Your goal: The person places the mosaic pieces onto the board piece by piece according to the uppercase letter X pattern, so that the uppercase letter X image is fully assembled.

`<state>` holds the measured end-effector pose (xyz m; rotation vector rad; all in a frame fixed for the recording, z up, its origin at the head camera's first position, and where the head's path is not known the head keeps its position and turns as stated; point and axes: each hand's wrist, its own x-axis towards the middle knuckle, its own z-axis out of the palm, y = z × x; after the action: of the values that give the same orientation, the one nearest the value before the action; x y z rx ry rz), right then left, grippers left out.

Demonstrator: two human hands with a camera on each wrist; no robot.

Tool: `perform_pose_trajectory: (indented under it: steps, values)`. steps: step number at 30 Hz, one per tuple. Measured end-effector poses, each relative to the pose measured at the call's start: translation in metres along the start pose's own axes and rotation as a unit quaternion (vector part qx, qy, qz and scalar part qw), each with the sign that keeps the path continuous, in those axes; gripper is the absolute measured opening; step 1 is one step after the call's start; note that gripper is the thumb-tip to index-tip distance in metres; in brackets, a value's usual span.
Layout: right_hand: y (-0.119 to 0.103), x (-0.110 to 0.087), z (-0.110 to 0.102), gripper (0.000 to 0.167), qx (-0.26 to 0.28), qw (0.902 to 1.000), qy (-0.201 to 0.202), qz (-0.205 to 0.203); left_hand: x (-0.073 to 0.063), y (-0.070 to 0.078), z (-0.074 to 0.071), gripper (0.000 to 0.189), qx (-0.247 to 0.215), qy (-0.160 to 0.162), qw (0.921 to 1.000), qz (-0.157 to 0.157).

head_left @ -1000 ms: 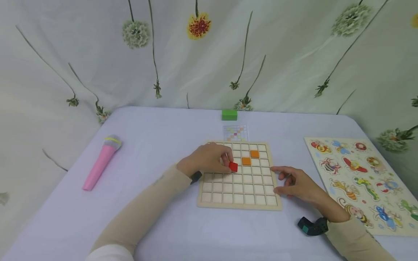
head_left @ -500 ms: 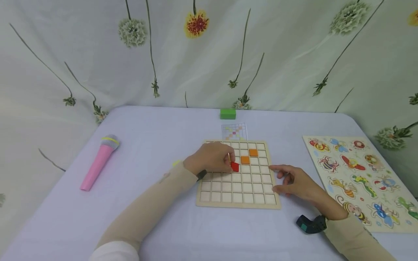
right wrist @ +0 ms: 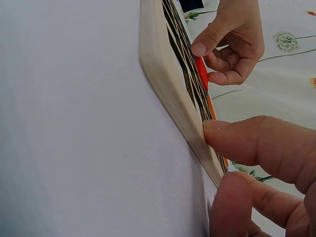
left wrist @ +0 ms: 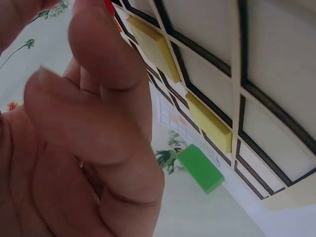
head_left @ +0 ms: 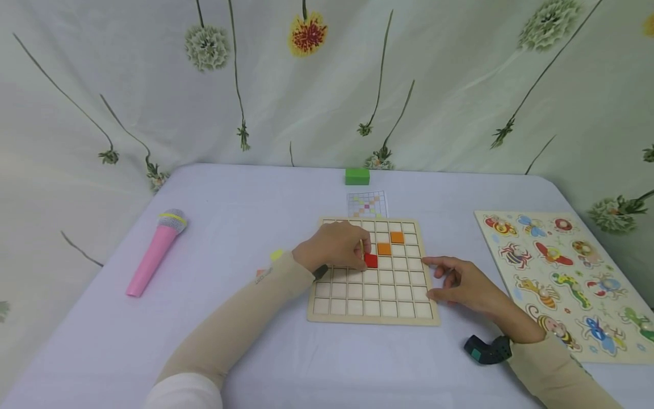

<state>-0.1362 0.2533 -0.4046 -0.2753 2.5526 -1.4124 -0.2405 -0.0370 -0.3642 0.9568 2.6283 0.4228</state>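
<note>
A wooden grid board (head_left: 373,323) lies on the table between my hands. My left hand (head_left: 334,245) reaches over its left half and pinches a red square tile (head_left: 372,261) at a cell near the middle. The right wrist view shows the thumb and a finger on that red tile (right wrist: 202,74). Two orange tiles (head_left: 384,249) sit in cells running up to the right. Yellow tiles (left wrist: 210,122) on the board show in the left wrist view, mostly hidden by the hand from above. My right hand (head_left: 462,284) touches the board's right edge with thumb and forefinger.
Behind the board lie a printed pattern card (head_left: 367,204) and a green block (head_left: 357,176). A yellow tile (head_left: 276,254) and an orange-pink piece (head_left: 260,272) peek out by the left sleeve. A pink microphone (head_left: 155,253) is far left, an insect puzzle board (head_left: 562,284) right.
My left hand has shifted slightly right and turned the red tile, which was tilted and now lines up with the grid cell. The right hand stays at the board's edge.
</note>
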Motion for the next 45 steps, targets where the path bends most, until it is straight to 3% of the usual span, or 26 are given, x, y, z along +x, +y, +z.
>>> perform_pose_trajectory:
  steps: [7,15,19,24,33,39,43,45]
  values:
    - [0.000,0.000,0.000,0.071,-0.004,1.0000,0.001,-0.001,-0.003,0.000,-0.002,0.021,0.004,-0.009,0.9999,-0.005]
    - [0.000,0.001,0.000,0.071,-0.003,1.0000,-0.002,0.002,-0.021,-0.001,-0.015,0.022,0.004,0.002,1.0000,-0.006]
    - [-0.001,0.001,0.000,0.071,-0.001,1.0000,-0.002,0.002,-0.032,-0.009,-0.018,0.023,-0.009,0.022,0.9996,0.018]
    - [-0.001,0.001,0.001,0.071,-0.002,1.0000,0.000,0.006,-0.046,-0.026,-0.021,0.023,-0.062,0.050,0.9961,0.039]
    - [0.001,0.000,0.000,0.071,-0.004,1.0000,0.001,0.005,-0.068,-0.062,-0.033,0.025,-0.163,0.064,0.9845,0.007]
    - [0.001,0.000,0.000,0.071,-0.008,0.9999,0.003,0.006,-0.074,-0.085,-0.037,0.030,-0.172,0.040,0.9843,-0.009]
    - [0.002,0.001,0.001,0.071,-0.004,1.0000,0.002,0.008,-0.077,-0.095,-0.037,0.036,-0.164,0.015,0.9856,-0.040]
    - [0.001,0.001,0.001,0.071,-0.002,1.0000,0.002,0.009,-0.078,-0.099,-0.035,0.041,-0.168,0.002,0.9831,-0.073]
